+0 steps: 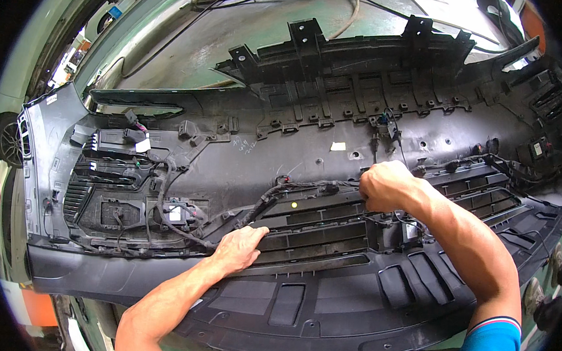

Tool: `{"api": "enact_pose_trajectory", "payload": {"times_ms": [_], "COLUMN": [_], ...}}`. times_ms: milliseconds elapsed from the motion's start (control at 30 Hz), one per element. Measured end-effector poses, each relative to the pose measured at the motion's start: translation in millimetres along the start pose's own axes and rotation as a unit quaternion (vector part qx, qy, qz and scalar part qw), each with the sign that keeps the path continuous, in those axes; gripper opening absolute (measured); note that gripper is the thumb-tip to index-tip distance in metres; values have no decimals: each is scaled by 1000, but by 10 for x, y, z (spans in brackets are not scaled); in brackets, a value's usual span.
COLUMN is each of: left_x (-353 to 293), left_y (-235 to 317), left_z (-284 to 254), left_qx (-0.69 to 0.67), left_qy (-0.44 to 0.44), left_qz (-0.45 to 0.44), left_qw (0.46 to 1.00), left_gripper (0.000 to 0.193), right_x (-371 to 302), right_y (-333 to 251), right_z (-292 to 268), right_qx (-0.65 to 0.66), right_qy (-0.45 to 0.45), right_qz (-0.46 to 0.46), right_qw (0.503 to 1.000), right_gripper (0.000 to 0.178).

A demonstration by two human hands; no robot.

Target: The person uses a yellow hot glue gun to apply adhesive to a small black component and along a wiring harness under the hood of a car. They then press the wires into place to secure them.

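Observation:
A large black car bumper (283,140) lies with its inner side up in front of me. Along its middle runs a dark taped wiring harness (304,185), just above a slatted grille (319,238). My left hand (238,249) is at the grille's left end, its fingers curled over the edge; the harness passes beneath it. Farther right, my right hand (390,185) is closed in a fist at the harness, and its fingertips are partly hidden. Below that hand sits a small module with a white label (410,231). Another white-labelled module (175,214) is left of my left hand.
A yellow paper tag (338,146) is stuck on the bumper's panel. Brackets (307,37) stick up at the far side. Hoses and cables (193,35) lie on the floor beyond. A wheel (8,139) shows at the left, a person's shoe (533,296) at the right.

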State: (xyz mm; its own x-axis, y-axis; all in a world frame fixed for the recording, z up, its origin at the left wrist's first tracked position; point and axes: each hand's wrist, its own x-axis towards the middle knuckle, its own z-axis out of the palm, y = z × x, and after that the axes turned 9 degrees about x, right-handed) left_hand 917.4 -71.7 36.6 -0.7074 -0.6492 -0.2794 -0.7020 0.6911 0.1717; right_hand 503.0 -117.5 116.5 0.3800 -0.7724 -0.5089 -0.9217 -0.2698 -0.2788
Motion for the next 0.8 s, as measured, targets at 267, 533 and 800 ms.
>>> {"api": "enact_pose_trajectory", "payload": {"times_ms": [267, 533, 800], "left_x": [24, 26, 16], "left_y": [2, 23, 18], "left_z": [-1, -38, -25], "left_qx": [-4, -6, 2], "left_qy": [21, 17, -3], "left_qz": [36, 37, 7], "left_qw": [999, 999, 1000], "left_gripper": [62, 61, 65], "right_x": [-25, -17, -13], "right_y": [-23, -17, 14], "right_z": [-30, -18, 20], "right_qx": [8, 0, -1], "right_qy": [-3, -8, 19], "right_qz": [4, 1, -16], "right_qw": [1000, 1000, 1000], "right_gripper": [21, 21, 21]}}
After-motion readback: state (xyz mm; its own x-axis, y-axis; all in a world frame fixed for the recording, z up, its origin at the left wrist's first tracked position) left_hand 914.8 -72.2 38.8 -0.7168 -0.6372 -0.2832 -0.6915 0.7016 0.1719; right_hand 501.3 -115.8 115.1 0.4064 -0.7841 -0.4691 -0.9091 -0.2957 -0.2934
